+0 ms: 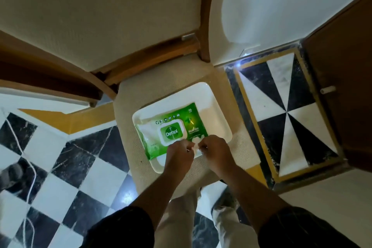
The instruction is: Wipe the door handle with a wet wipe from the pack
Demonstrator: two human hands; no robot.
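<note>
A green pack of wet wipes (pixel 173 129) with a white flip lid lies on a white square plate (pixel 213 106), which rests on a chair seat. The lid looks closed. Just in front of the pack, my left hand (pixel 178 156) and my right hand (pixel 215 152) meet, both pinching a small white wet wipe (pixel 196 145) between their fingertips. The wipe is mostly hidden by my fingers. A brown wooden door (pixel 342 78) stands at the right; its handle is out of view.
The beige upholstered chair (pixel 124 26) with a wooden frame fills the upper left. The floor is black-and-white checkered tile (pixel 80 167). A white cord (pixel 30 167) trails across the floor at the left. A small white doorstop (pixel 327 89) sticks out from the door.
</note>
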